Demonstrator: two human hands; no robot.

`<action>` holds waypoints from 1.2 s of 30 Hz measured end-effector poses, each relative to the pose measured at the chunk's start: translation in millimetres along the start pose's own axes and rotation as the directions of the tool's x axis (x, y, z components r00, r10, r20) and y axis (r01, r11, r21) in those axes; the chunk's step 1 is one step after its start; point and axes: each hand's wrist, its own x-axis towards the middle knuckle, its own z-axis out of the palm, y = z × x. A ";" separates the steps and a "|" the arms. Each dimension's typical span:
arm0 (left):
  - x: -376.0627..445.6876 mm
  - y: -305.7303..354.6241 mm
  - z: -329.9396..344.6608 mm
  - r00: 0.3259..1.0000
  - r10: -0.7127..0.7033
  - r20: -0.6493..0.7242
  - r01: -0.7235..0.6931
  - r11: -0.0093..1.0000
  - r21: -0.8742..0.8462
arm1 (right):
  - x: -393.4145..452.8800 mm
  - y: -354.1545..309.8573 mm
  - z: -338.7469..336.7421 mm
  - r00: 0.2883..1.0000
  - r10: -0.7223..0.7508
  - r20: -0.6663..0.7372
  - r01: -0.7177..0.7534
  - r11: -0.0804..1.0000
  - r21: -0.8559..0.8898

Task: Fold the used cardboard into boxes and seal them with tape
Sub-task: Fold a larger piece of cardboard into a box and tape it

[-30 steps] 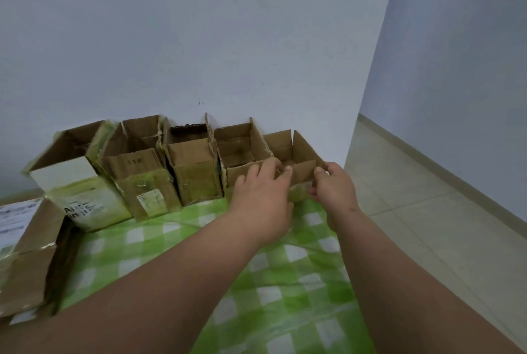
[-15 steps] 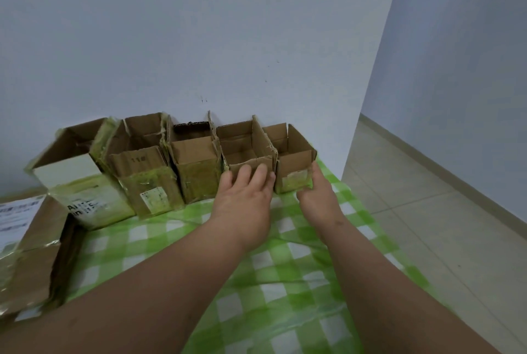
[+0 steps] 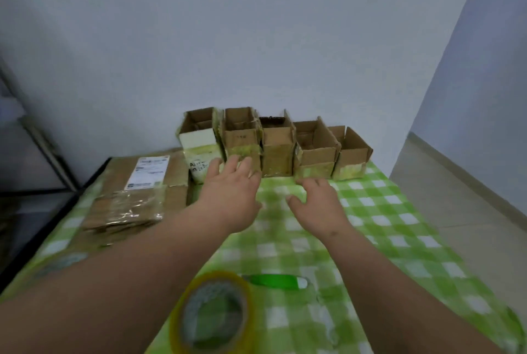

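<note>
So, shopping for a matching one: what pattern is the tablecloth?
Green-and-white checked tablecloth, seen in the head view.

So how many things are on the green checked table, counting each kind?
Open cardboard boxes: 5
Flattened cardboard stack: 1
Roll of clear tape: 1
Green utility knife: 1
Total: 8

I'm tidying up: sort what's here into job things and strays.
Job: boxes in a row, flat cardboard, tape roll, green cutter.
Strays: checked cloth, dark frame on the left.
</note>
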 end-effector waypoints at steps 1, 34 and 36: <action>-11.6 -17.8 3.1 0.999 -0.035 0.014 0.035 0.999 0.009 | -3.4 -13.8 8.4 0.999 -0.024 0.038 0.025 1.000 -0.007; -114.8 -198.3 60.2 0.867 -0.498 -0.015 0.463 0.818 -0.341 | -15.4 -226.1 109.3 0.987 -0.141 0.081 0.074 0.832 0.550; -119.7 -201.0 51.0 0.866 -0.497 -0.058 0.441 0.812 -0.382 | -21.2 -229.1 101.0 0.989 -0.148 0.007 0.117 0.811 0.573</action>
